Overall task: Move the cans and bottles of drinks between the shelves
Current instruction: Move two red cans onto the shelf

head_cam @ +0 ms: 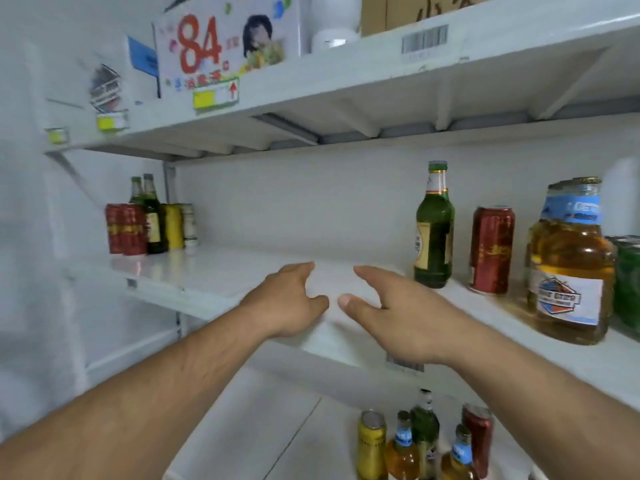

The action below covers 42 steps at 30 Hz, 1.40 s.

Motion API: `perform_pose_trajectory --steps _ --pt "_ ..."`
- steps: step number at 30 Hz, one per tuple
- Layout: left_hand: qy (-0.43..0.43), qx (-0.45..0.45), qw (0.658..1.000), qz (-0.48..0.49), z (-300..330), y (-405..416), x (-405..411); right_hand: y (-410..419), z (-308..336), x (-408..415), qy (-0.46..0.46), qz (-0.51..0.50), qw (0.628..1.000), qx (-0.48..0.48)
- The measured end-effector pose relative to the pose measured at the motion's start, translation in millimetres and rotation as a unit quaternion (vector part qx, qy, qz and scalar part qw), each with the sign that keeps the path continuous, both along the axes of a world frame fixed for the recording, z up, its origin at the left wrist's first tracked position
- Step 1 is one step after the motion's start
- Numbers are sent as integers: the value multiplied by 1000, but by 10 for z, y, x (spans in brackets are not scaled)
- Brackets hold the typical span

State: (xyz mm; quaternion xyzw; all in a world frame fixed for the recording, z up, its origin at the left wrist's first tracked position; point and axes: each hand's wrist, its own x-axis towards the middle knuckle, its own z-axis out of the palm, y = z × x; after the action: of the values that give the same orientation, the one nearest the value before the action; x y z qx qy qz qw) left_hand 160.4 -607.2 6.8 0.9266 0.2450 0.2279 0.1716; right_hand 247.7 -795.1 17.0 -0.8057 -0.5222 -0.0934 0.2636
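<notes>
We are between carries: both hands hover empty over the bare middle of the middle shelf [221, 282], so this looks like the reach for the next drink rather than a placing. Our left hand [287, 299] has its fingers [301, 268] loosely apart and curled, holding nothing; our right hand [391, 306] is likewise spread, its fingers [367, 271] pointing toward the back wall. The nearest drink is the green bottle [434, 230], standing upright just to the right of the right hand and not touched by it. Beyond it stand a red can [491, 249] and an amber bottle [571, 271]. More cans and bottles stand on the lower shelf [263, 427] and at the far left. The next move, as we judge it, calls for swinging the right hand rightward and closing around the green bottle's body, without knocking the red can.
</notes>
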Motion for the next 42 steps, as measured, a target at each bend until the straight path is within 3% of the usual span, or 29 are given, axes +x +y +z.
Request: perform_pose_trajectory --steps 11,18,26,42 --pt "-24 -35 989 144 -84 1659 -2065 2107 14 -1425 -70 43 991 -106" --pt "-11 -46 980 192 -200 2452 -2800 3100 21 -2014 -90 41 987 -126" --pt "-16 -38 978 204 -216 3176 -2814 4011 98 -2119 -147 33 982 -116" --pt "-2 11 975 221 -14 4621 -2283 5586 112 -1529 -161 64 981 -86"
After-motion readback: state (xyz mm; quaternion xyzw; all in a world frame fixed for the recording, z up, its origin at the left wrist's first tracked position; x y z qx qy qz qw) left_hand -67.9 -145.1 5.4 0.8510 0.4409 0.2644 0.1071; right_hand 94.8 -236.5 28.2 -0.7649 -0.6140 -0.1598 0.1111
